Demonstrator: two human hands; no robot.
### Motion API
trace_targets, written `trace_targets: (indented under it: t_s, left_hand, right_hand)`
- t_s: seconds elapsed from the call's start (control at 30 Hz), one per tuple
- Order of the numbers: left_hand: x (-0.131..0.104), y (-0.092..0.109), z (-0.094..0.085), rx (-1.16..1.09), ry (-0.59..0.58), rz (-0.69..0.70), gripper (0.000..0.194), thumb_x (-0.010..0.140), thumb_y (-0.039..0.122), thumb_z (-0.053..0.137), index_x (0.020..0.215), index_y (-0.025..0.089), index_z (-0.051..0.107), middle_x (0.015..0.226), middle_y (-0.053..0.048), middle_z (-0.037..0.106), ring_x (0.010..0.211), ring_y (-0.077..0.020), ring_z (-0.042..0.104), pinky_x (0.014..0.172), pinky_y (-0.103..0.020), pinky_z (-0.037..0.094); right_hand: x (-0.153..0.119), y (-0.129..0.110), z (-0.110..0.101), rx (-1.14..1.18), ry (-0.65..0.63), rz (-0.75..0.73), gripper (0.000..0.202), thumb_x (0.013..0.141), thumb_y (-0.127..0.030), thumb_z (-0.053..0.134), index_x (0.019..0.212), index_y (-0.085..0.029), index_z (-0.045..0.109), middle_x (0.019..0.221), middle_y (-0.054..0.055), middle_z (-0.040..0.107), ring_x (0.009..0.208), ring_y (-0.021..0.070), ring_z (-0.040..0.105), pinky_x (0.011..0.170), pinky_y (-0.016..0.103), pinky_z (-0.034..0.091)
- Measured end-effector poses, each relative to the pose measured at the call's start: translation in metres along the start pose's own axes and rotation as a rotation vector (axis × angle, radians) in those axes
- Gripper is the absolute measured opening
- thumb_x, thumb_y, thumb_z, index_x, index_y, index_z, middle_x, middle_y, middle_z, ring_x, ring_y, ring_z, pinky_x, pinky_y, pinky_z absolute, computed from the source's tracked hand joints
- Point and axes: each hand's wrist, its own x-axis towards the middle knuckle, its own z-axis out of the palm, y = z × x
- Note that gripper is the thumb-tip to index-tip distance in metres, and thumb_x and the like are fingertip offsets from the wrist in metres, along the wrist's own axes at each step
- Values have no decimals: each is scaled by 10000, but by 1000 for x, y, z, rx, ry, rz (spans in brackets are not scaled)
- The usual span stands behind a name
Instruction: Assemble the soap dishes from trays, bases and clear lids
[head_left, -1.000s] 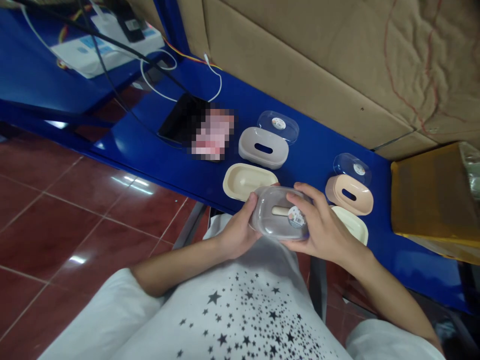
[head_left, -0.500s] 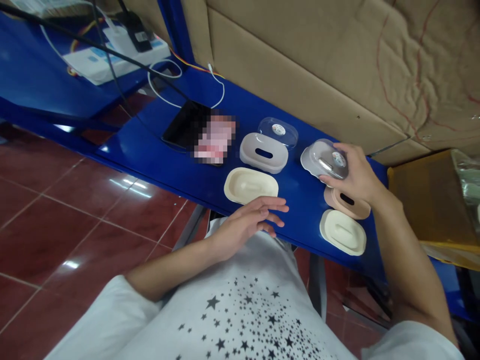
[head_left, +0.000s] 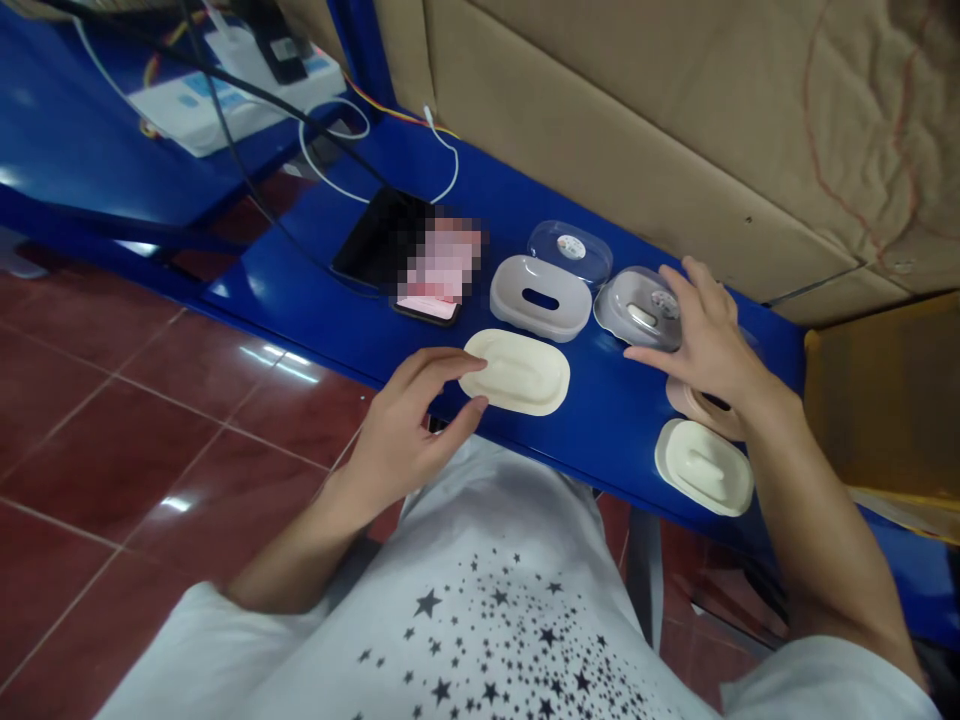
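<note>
My left hand (head_left: 409, 425), thumb and fingers apart, is at the left end of a cream oval tray (head_left: 517, 372); its fingertips overlap the rim, and I cannot tell whether they touch. At the back right, my right hand (head_left: 705, 325) is spread around the right end of a pale oval dish under a clear plastic lid (head_left: 637, 305) with a round sticker. Its fingers look loose, with the thumb in front. A whitish oval shell (head_left: 540, 300) with a dark slot stands between the tray and another clear lid (head_left: 570, 252). Below my right wrist is a beige slotted shell (head_left: 690, 402), partly hidden.
Near the front edge of the blue shelf (head_left: 592, 440) lies a second cream oval piece (head_left: 705, 468) with a raised middle. A phone (head_left: 427, 305) and white cable (head_left: 456, 165) are at the left. Cardboard (head_left: 600, 130) walls the back; a box (head_left: 885, 400) stands right.
My left hand has moved left, from the front of the cream tray to its left end. The lidded dish sits closer to the whitish shell, and my right hand's grip has loosened.
</note>
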Motion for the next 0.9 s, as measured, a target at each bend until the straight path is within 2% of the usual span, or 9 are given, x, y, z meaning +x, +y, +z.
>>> trace_targets:
  t_s: [0.07, 0.17, 0.3, 0.43, 0.53, 0.6, 0.7, 0.8, 0.9]
  left_hand:
    - [-3, -7, 1, 18, 37, -27, 264, 1001, 283, 683, 1261, 264, 725, 1228, -64, 747, 1019, -221, 703, 862, -379, 590]
    - [-6, -15, 0, -63, 87, -109, 286, 1018, 323, 671, 1296, 272, 713, 1335, -75, 705, 1089, -228, 706, 884, -381, 610]
    - [-8, -20, -5, -248, 178, -176, 390, 995, 367, 724, 1376, 297, 684, 1614, -86, 565, 1392, -294, 618, 1108, -450, 561]
    - [-6, -18, 0, -580, 168, -358, 475, 952, 391, 793, 1403, 299, 672, 1532, -80, 657, 1374, -280, 647, 1145, -418, 546]
    - [0, -10, 13, -858, 98, -540, 477, 864, 356, 874, 1307, 250, 732, 1369, -82, 762, 1316, -288, 696, 1115, -371, 571]
    - [6, -5, 20, -1065, 50, -731, 402, 845, 322, 867, 1210, 191, 762, 1223, -107, 811, 1246, -315, 739, 1047, -383, 620]
    - [15, 1, 23, -1269, 54, -892, 372, 838, 189, 810, 1205, 155, 759, 1157, -119, 826, 1220, -330, 759, 1038, -428, 646]
    - [17, 5, 17, -1348, 128, -892, 477, 848, 100, 764, 1317, 184, 725, 1239, -104, 819, 1303, -324, 726, 1106, -455, 624]
    - [15, 6, 11, -1354, 172, -935, 455, 896, 131, 751, 1344, 194, 715, 1297, -103, 808, 1355, -328, 699, 1133, -463, 613]
  right_hand:
    - [-6, -35, 0, 4, 50, -150, 830, 994, -650, 696, 1643, -207, 429, 1677, 234, 483, 1560, 438, 456, 1235, 660, 390]
    - [-14, -95, 13, 21, -2, -467, 513, 1087, -499, 618, 1480, -169, 613, 1368, 165, 742, 1244, 336, 693, 1029, 492, 530]
    - [-14, -138, 35, -65, -4, -624, 272, 1131, -249, 532, 1270, -122, 728, 1046, 92, 808, 951, 237, 720, 822, 382, 507]
    - [-11, -141, 35, 25, 149, -620, 268, 1128, -272, 561, 1294, -146, 729, 1028, 69, 816, 933, 216, 714, 803, 366, 493]
    - [-9, -138, 29, 109, 130, -736, 280, 1115, -252, 589, 1351, -161, 709, 1090, 66, 817, 1003, 202, 718, 875, 356, 515]
    - [-5, -132, 28, 192, 114, -765, 339, 1124, -332, 578, 1412, -186, 681, 1153, 78, 805, 1100, 219, 720, 949, 376, 539]
    - [11, -116, 36, 325, 184, -567, 466, 1144, -473, 475, 1527, -243, 605, 1361, 119, 749, 1303, 285, 677, 1086, 483, 547]
    - [32, -96, 47, 274, 139, -326, 479, 1140, -386, 451, 1565, -206, 580, 1509, 161, 680, 1416, 336, 621, 1182, 564, 500]
    - [45, -85, 50, 172, 37, -284, 418, 1113, -300, 502, 1473, -170, 669, 1425, 167, 743, 1343, 358, 674, 1145, 583, 521]
